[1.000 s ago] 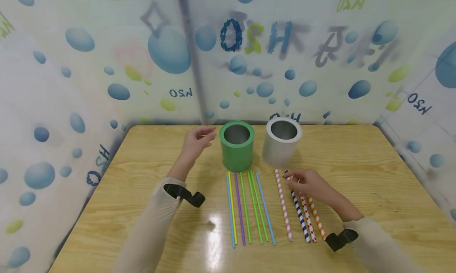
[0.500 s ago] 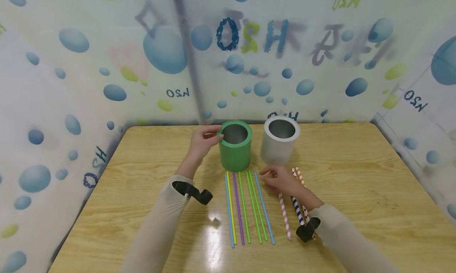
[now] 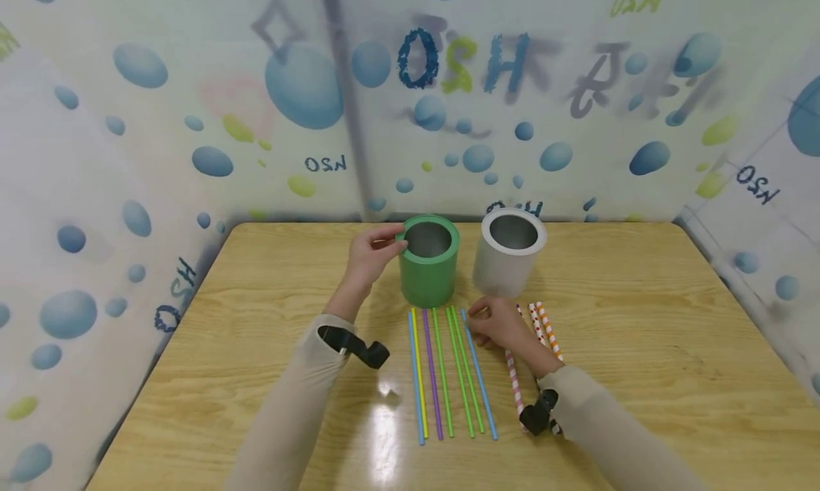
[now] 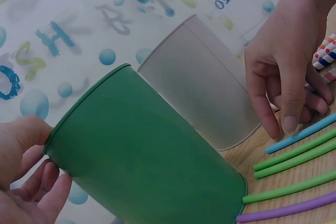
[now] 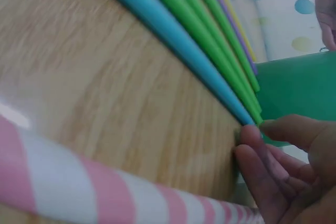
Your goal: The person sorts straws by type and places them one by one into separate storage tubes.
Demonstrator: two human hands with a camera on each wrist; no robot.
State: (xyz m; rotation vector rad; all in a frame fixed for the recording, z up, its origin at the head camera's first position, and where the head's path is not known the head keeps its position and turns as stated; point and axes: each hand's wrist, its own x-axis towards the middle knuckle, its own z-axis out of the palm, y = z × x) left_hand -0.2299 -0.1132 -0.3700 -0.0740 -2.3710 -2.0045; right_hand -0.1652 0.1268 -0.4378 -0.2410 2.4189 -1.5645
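Note:
My left hand point(image 3: 371, 255) is at the left rim of a green can point(image 3: 428, 281), and its thumb and fingers grip that rim. The can stands upright on the table. In the right wrist view, the thumb and index finger of my right hand point(image 5: 294, 166) meet around the far end of a light-blue straw point(image 5: 173, 40). This straw point(image 3: 482, 388) lies at the right of a row of plain green, purple, yellow and blue straws. Green straws point(image 4: 294, 156) lie beside it in the left wrist view. The right hand and forearm partly cover the striped straws.
A white can point(image 3: 502, 267) stands upright just right of the green one. Pink-striped point(image 3: 514, 384), orange-striped point(image 3: 549, 327) and other patterned straws lie under and beside the right forearm. A bubble-printed wall sheet point(image 3: 474, 121) rises behind the wooden table point(image 3: 653, 334).
My left hand has moved right onto the green can's rim. My right hand has moved left from the patterned straws to the light-blue straw's far end. The straws lie where they were.

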